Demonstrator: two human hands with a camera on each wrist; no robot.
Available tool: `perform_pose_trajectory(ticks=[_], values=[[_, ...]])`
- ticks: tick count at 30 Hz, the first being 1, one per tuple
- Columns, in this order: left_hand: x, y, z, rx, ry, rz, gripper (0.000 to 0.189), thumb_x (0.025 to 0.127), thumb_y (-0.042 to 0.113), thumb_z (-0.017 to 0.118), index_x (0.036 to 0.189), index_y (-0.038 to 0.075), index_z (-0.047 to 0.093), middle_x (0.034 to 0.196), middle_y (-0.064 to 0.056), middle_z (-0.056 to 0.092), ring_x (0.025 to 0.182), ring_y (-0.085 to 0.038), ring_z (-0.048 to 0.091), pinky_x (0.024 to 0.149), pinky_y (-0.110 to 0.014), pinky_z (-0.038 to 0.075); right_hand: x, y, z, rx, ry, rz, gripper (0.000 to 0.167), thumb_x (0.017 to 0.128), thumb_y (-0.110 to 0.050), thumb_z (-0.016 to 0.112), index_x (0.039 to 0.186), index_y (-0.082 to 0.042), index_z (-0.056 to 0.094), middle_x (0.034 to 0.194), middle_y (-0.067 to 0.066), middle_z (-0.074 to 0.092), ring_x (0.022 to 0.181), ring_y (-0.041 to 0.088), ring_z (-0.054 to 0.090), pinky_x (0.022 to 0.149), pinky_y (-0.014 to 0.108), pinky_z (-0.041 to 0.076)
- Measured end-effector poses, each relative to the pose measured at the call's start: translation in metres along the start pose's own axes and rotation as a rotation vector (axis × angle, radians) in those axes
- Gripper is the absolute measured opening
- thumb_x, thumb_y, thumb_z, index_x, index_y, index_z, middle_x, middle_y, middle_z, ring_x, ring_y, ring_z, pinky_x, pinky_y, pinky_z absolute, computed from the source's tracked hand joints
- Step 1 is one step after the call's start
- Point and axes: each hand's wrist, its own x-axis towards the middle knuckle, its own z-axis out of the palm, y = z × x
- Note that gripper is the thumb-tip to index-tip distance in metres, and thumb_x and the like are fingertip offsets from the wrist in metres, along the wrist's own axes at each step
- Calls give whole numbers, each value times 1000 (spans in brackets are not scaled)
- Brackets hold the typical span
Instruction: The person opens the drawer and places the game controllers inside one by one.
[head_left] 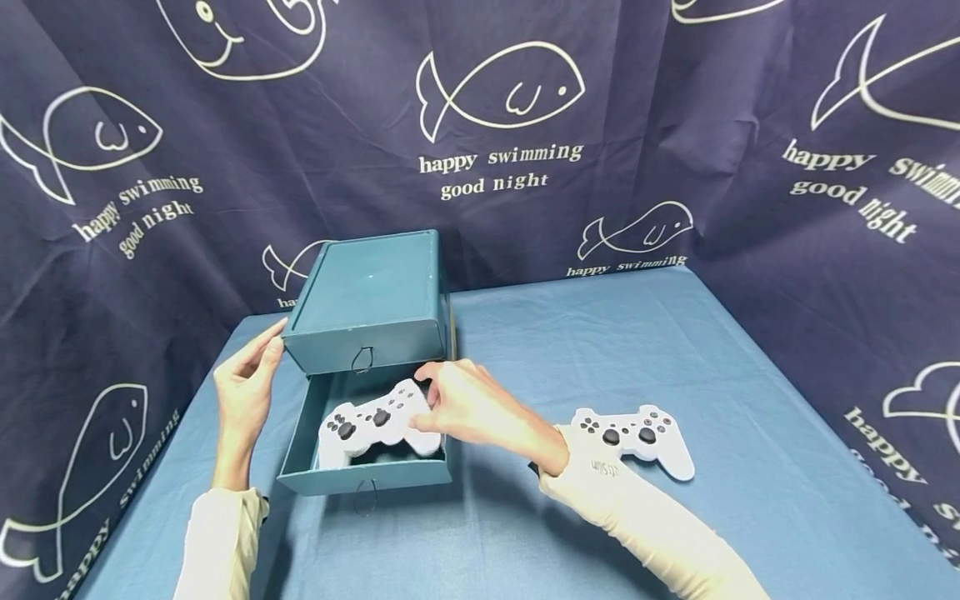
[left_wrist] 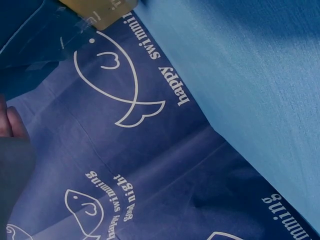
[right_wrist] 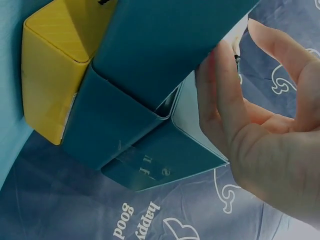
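A white game controller (head_left: 381, 418) lies tilted inside the pulled-out lower drawer (head_left: 365, 476) of a teal drawer box (head_left: 367, 283). My right hand (head_left: 472, 404) pinches the controller's right end, thumb in front and fingers behind. In the right wrist view, that hand (right_wrist: 265, 110) reaches over the drawer's side wall, and little of the controller shows. My left hand (head_left: 246, 383) touches the box's upper left front corner with its fingers fairly straight. Only some fingertips (left_wrist: 15, 122) of it show in the left wrist view. A second white controller (head_left: 636, 435) rests on the table, partly behind my right sleeve.
Below the teal drawers is a yellow box section (right_wrist: 50, 75). A small wire loop pull (head_left: 363, 360) hangs on the closed upper drawer. Blue cloth covers the table (head_left: 540, 342), and a dark curtain with fish prints (head_left: 510, 208) hangs behind it.
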Motion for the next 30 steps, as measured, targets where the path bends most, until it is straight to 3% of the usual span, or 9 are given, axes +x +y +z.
perform_pose_trajectory(ticks=[2,4,7,15,24,27,30], values=[[0,0,0,6,2,1,33,101,11,70,129,-4,70,107,9,77,96,-6,70,88,-20,46,-1,0,0,4,-2,0,34,84,-17,81,112,2,72,85,-1,71,59,5,53,67,25,47],[-1,0,0,9,3,0,33,101,11,69,130,-4,69,106,9,77,95,-6,69,87,-20,46,-2,0,-1,5,-5,-1,48,85,-19,81,127,2,67,73,-5,65,64,6,56,70,26,49],[-1,0,0,9,4,-2,31,101,7,68,129,-6,69,105,10,77,93,-5,69,85,-20,45,-3,0,0,18,-2,-11,48,86,-19,80,127,2,67,76,-7,63,70,7,58,74,27,49],[0,-1,-1,-5,8,8,29,100,-2,64,129,-8,68,101,9,77,86,-6,67,81,-19,44,-7,8,2,165,-23,-86,34,89,-13,78,120,0,70,94,5,71,84,11,63,81,26,52],[1,-1,-1,14,11,9,29,100,-2,64,129,-6,69,98,11,77,84,-4,66,79,-19,44,-16,12,10,334,84,-316,28,92,-7,74,119,-1,69,103,12,71,94,22,67,89,27,53],[1,0,0,18,8,8,30,100,-2,64,129,-6,69,98,11,77,84,-4,65,79,-20,44,-21,11,13,369,148,-404,28,92,-6,73,120,-3,70,102,10,70,92,23,66,86,27,53],[1,1,0,19,7,5,29,100,-2,64,129,-7,69,98,12,77,85,-4,66,80,-20,44,-26,10,18,418,226,-548,29,90,-1,74,118,-2,70,98,8,69,88,21,66,79,31,56]])
